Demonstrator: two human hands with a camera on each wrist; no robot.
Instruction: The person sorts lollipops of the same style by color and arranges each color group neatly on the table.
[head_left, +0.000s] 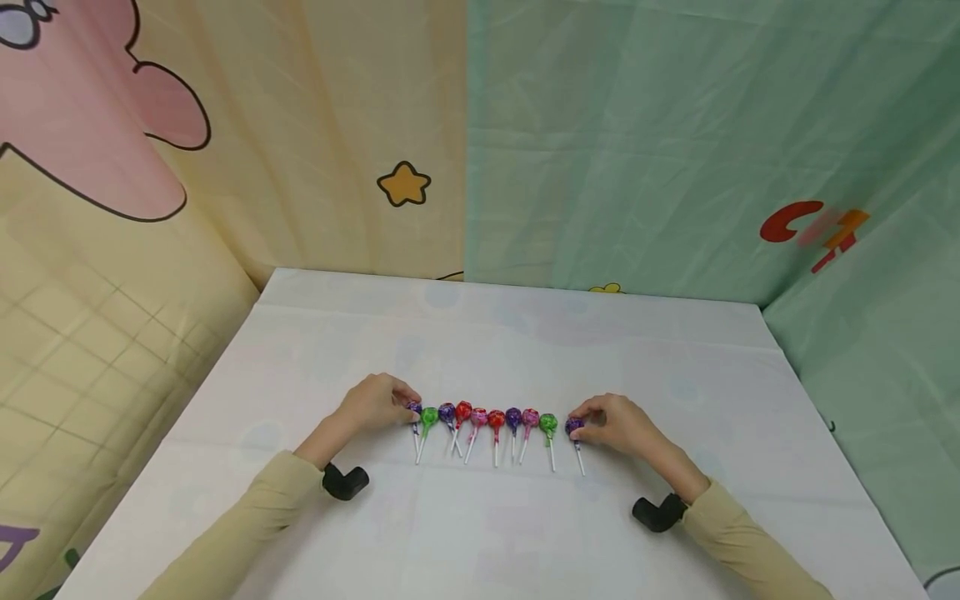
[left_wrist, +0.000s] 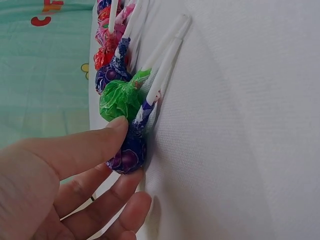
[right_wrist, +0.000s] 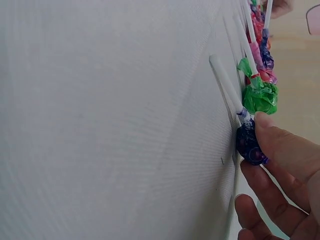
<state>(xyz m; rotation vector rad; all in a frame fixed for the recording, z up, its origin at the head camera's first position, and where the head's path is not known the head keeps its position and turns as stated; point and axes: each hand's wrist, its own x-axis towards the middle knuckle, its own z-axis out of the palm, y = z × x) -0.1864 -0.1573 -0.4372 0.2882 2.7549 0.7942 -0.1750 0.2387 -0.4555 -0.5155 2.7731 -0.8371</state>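
Observation:
A row of lollipops in shiny wrappers lies across the white table, sticks toward me. At its left end my left hand pinches the head of a purple lollipop between thumb and fingers. A green lollipop touches it. My right hand holds another purple lollipop by its head at the right end, a small gap away from a second green lollipop. Between the two green ones lie several others, among them a red lollipop and a pink lollipop.
The white-covered table reaches back to a yellow curtain and a green curtain. A black wrist mount sits at the left wrist, with a matching black mount at the right.

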